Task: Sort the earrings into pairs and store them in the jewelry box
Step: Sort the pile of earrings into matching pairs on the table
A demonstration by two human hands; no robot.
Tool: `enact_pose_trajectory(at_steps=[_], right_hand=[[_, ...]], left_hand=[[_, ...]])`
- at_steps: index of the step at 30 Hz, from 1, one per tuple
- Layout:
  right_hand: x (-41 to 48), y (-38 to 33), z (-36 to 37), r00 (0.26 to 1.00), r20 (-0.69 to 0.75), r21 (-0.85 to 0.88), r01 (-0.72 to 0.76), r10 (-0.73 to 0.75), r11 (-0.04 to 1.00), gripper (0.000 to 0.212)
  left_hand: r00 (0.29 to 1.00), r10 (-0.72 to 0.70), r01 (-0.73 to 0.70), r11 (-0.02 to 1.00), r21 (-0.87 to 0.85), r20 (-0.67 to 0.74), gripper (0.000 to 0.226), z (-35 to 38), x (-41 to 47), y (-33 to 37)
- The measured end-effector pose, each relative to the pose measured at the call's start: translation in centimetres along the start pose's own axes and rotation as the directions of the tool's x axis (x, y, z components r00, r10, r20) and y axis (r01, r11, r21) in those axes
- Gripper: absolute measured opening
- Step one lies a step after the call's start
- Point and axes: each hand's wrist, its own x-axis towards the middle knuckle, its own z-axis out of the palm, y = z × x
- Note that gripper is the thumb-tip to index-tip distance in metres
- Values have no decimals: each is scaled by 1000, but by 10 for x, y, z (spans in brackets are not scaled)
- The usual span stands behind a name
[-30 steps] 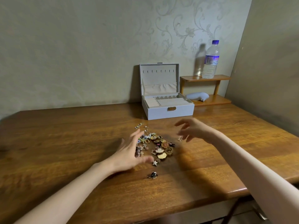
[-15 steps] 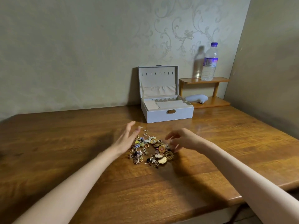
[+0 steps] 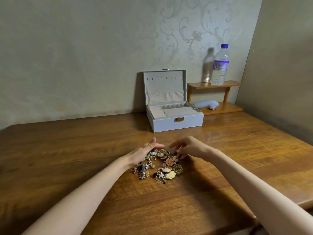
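The brown wooden bench [image 3: 220, 150] is seen to be varnished, with a soft gloss and visible grain. The pale grey jewelry box [image 3: 177, 122] appears covered in smooth matt leatherette, lined with cream cloth and fitted with a brass-coloured metal clasp [image 3: 179, 119]. The heaped earrings [image 3: 162, 165] look like shiny gold-toned metal. The clear plastic water bottle [image 3: 220, 65] is glossy.

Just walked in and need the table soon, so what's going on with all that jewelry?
A person is sorting a heap of earrings on the wooden table. The left hand cups the heap's left side, and the right hand reaches in at its far right edge. Neither clearly holds a piece. The jewelry box stands open behind, its visible compartments looking empty.
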Motion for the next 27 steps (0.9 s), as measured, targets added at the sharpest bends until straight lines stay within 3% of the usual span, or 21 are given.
enact_pose_trajectory(at_steps=[7,11,17,21,24,27], right_hand=[[-14,-9,2,983,140,-82,131,-119,988,33],[-26,-7,2,972,183,-19,152,-146,988,26],[-40,-8,0,951,249,-28,194,-181,981,23],[-47,-13,1,948,210,-48,253,-238,966,21],[-52,-18,4,942,152,-144,322,-300,936,15],[-58,-23,9,928,231,-281,352,-293,893,28]], left_hand=[[996,0,9,996,-87,93,97,7,-36,-4],[998,23,-13,988,-154,66,91,10,-50,-18],[1000,-12,12,996,-89,6,88,12,-64,-32],[993,109,-106,992,68,-47,96,12,-81,-8],[967,208,-161,947,279,-145,58,16,-83,9],[914,362,-247,854,458,-181,26,28,-77,17]])
